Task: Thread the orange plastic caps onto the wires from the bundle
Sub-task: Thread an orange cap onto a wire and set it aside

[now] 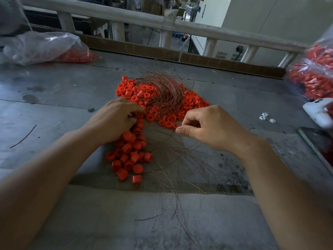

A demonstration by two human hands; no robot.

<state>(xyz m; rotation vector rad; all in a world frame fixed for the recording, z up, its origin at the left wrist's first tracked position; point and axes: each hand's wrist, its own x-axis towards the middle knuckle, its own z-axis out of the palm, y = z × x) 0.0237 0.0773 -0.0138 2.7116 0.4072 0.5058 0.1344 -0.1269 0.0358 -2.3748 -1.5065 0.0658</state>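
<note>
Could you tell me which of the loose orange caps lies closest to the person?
The lone cap at the nearest tip of the heap, slightly apart from it; every other cap sits farther up the table.

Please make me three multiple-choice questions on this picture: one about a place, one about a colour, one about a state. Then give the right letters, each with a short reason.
1. Where does the wire bundle lie?
A) on the far heap of caps
B) inside a plastic bag
C) on the floor

2. What colour are the caps in the heap?
A) blue
B) orange
C) green

3. What is the right hand doing?
A) lying flat on the table
B) pinching a thin wire
C) gripping a bag

Answers: 1 A, the coiled wires rest over the caps; 2 B, the heap is plainly orange; 3 B, thumb and forefinger meet on a strand.
</note>
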